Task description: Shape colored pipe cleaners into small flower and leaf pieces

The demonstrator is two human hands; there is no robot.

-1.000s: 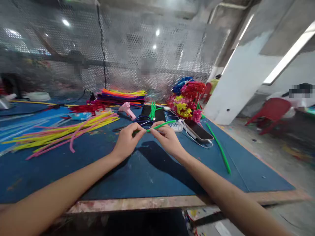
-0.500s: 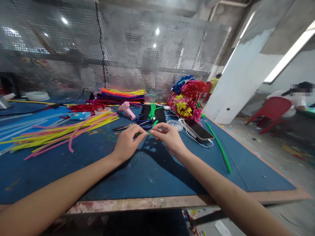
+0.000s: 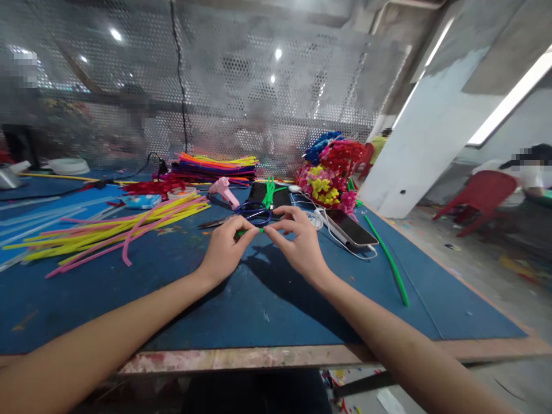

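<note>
My left hand (image 3: 225,246) pinches a short green pipe cleaner (image 3: 261,230) between thumb and forefinger. From the other side, my right hand (image 3: 302,244) has thumb and forefinger closed at its tip, with the other fingers lifted and curved. Most of the pipe cleaner is hidden by the fingers. Just beyond lie scissors (image 3: 211,223) with dark blue handles, partly behind my hands. Behind them a small bunch of bent green pipe cleaners (image 3: 269,194) rests on a black object (image 3: 282,196).
Yellow and pink pipe cleaners (image 3: 107,237) lie to the left; a pink glue gun (image 3: 224,191) is farther back. A colourful pipe cleaner bundle (image 3: 215,167) and fuzzy flowers (image 3: 330,172) stand along the mesh. At right are a cabled phone (image 3: 351,228) and a long green stem (image 3: 390,261).
The green end that stuck up by my right fingers no longer shows; the piece now lies level between both hands. My right hand's other fingers have spread. The view has shifted slightly.
</note>
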